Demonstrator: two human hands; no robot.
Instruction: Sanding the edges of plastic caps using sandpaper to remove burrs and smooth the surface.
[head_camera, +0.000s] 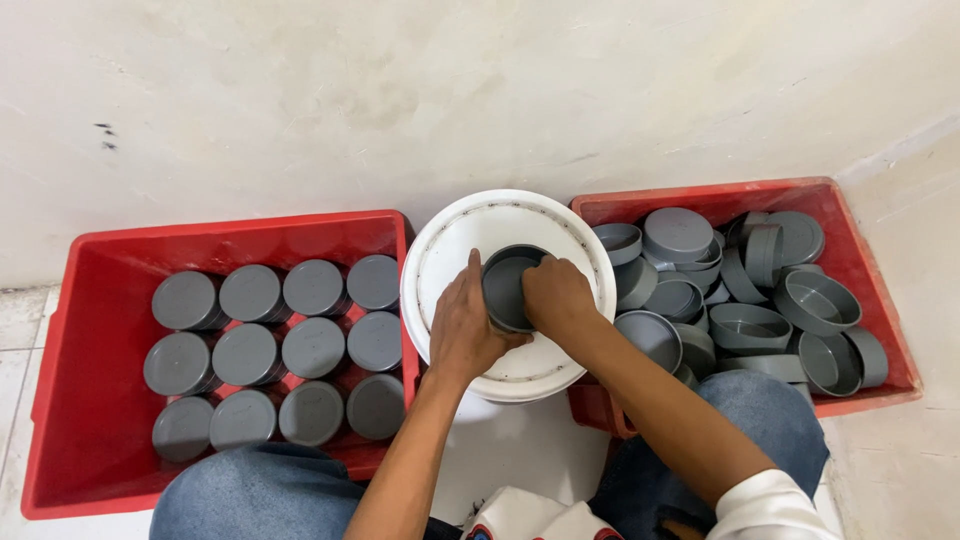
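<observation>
Both hands (510, 310) clasp one grey cap (507, 290) — round, shallow, open side up.

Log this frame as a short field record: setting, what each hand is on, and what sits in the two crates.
Setting: floor by a pale wall, person seated, seen from above
Left hand: grips the left side of a grey cap
Right hand: grips the same cap's right side
Cap: open side up, held over a white bucket
Left red crate: grey caps stacked in neat rows, flat side up
Right red crate: loose grey caps in a jumbled pile, facing all ways
Bucket position: between the two crates
</observation>
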